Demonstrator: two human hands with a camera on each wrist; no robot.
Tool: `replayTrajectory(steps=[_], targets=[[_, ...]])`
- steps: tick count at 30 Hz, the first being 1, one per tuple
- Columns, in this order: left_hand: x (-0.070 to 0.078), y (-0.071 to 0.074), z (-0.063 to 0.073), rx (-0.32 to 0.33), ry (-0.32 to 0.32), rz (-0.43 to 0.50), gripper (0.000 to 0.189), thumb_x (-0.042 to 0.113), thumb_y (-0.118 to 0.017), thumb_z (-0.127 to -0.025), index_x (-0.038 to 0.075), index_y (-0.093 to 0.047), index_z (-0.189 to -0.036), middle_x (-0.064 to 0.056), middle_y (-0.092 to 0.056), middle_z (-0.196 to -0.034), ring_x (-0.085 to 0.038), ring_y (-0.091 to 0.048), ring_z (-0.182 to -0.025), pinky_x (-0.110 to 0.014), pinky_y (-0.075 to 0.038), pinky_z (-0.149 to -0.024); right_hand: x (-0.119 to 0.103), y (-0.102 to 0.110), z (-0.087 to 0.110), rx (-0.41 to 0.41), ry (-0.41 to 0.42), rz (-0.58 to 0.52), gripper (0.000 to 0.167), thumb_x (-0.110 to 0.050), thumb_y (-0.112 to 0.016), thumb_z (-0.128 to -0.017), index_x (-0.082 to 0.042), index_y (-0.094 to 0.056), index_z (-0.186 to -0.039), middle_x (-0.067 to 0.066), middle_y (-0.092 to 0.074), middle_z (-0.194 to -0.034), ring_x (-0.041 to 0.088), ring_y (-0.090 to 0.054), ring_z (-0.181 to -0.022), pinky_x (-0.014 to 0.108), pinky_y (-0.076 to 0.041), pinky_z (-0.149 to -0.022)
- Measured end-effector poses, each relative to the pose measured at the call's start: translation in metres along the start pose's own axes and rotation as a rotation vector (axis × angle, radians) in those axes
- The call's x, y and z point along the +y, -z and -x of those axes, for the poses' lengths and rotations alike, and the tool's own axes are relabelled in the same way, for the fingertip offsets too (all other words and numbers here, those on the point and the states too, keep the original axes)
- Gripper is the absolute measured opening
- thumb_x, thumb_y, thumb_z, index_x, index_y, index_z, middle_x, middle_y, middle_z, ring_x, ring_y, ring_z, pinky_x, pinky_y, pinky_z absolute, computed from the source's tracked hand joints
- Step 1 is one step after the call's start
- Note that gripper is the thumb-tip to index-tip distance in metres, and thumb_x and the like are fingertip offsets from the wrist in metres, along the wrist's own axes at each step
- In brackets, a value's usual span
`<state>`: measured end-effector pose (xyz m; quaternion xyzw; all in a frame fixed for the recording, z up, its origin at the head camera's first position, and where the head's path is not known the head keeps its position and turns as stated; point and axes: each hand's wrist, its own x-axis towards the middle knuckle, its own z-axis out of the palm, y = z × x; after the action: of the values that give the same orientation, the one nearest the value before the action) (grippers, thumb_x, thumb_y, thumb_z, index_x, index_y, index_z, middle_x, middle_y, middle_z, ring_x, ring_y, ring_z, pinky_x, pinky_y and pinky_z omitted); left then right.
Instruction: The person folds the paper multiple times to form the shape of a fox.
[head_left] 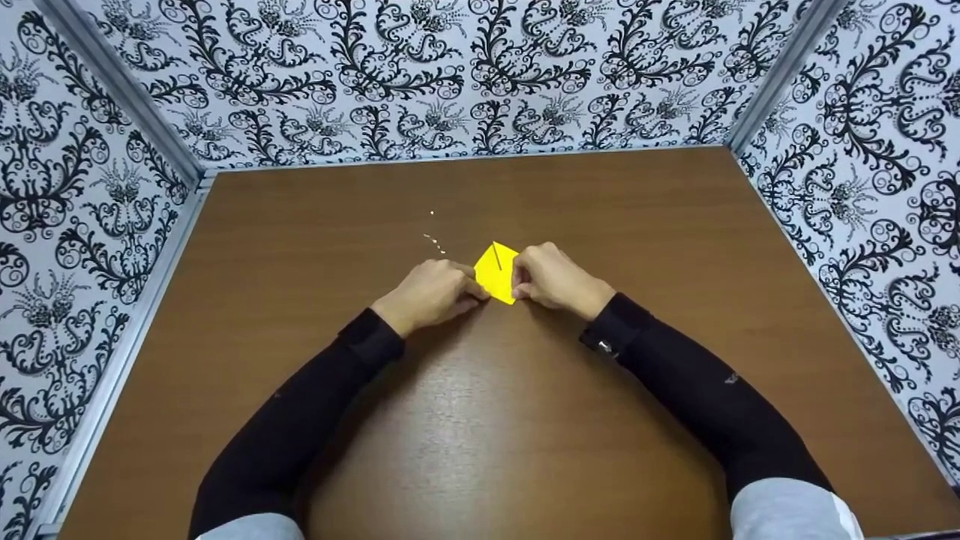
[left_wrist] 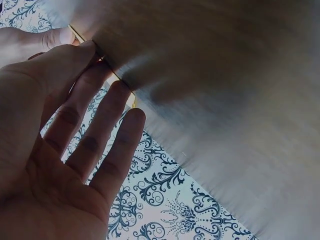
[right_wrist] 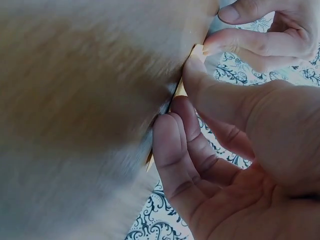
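A small yellow folded paper (head_left: 495, 281) lies on the brown table, with a point at its far end and a dark line running down from it. My left hand (head_left: 439, 292) is at its left edge, fingertips touching the near-left side. In the left wrist view the fingers (left_wrist: 112, 145) of that hand extend fairly straight along the paper's thin edge. On the other side my right hand (head_left: 559, 277) pinches the right edge between thumb and curled fingers. From the right wrist, the paper (right_wrist: 181, 90) shows as a thin strip beside the thumb, mostly hidden by the fingers.
Tiny white specks (head_left: 433, 241) are scattered on the table (head_left: 480, 420) beyond the left hand. Walls (head_left: 487, 75) with a black-and-white scroll pattern stand behind and at both sides, with grey metal posts (head_left: 780, 75) at the corners.
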<state>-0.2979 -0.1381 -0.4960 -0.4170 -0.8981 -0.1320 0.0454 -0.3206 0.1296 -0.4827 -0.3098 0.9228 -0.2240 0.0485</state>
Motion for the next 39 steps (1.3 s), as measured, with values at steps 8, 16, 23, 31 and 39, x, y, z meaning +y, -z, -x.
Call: replayTrajectory(steps=[8,16,23,31,39], targets=[[0.001,0.004,-0.001,-0.013,0.013,0.005,0.015,0.018,-0.087,-0.107,0.016,-0.094,-0.120,-0.006,-0.088,-0.109,-0.029,-0.085,-0.100,-0.051,-0.071,-0.090,0.014,0.012,-0.008,0.007,-0.119,0.016,0.011,-0.011,-0.089,-0.105,-0.001,-0.085,-0.100,0.014,-0.084,-0.099,0.024,-0.067,-0.080,0.035,-0.057,-0.074],[0.002,0.006,-0.001,-0.025,0.018,0.007,0.016,0.017,-0.087,-0.107,0.016,-0.093,-0.122,-0.008,-0.088,-0.115,-0.029,-0.086,-0.105,-0.050,-0.072,-0.095,0.027,0.022,-0.016,0.028,-0.201,0.025,0.010,-0.009,-0.086,-0.106,0.000,-0.087,-0.102,0.016,-0.085,-0.101,0.026,-0.067,-0.079,0.033,-0.055,-0.072],[0.003,0.005,0.000,-0.007,0.021,0.007,0.016,0.016,-0.087,-0.107,0.016,-0.093,-0.121,-0.007,-0.089,-0.115,-0.030,-0.086,-0.105,-0.052,-0.072,-0.094,0.036,0.026,-0.019,0.059,-0.250,0.030,0.012,-0.009,-0.086,-0.105,-0.002,-0.087,-0.095,0.015,-0.086,-0.101,0.027,-0.068,-0.081,0.033,-0.055,-0.074],[0.005,0.005,0.003,-0.018,0.031,0.004,0.018,0.015,-0.086,-0.108,0.018,-0.093,-0.125,-0.008,-0.088,-0.116,-0.031,-0.085,-0.107,-0.052,-0.071,-0.093,0.039,0.027,-0.012,0.081,-0.242,0.027,0.013,-0.010,-0.082,-0.106,-0.005,-0.090,-0.098,0.014,-0.088,-0.104,0.030,-0.071,-0.084,0.035,-0.055,-0.076],[0.004,0.004,0.007,-0.025,0.038,-0.006,0.023,0.012,-0.085,-0.108,0.017,-0.091,-0.130,-0.007,-0.088,-0.125,-0.029,-0.085,-0.115,-0.048,-0.071,-0.099,0.028,0.032,0.002,0.162,-0.119,0.006,0.011,-0.011,-0.083,-0.106,-0.004,-0.090,-0.107,0.016,-0.085,-0.105,0.034,-0.073,-0.094,0.045,-0.060,-0.086]])
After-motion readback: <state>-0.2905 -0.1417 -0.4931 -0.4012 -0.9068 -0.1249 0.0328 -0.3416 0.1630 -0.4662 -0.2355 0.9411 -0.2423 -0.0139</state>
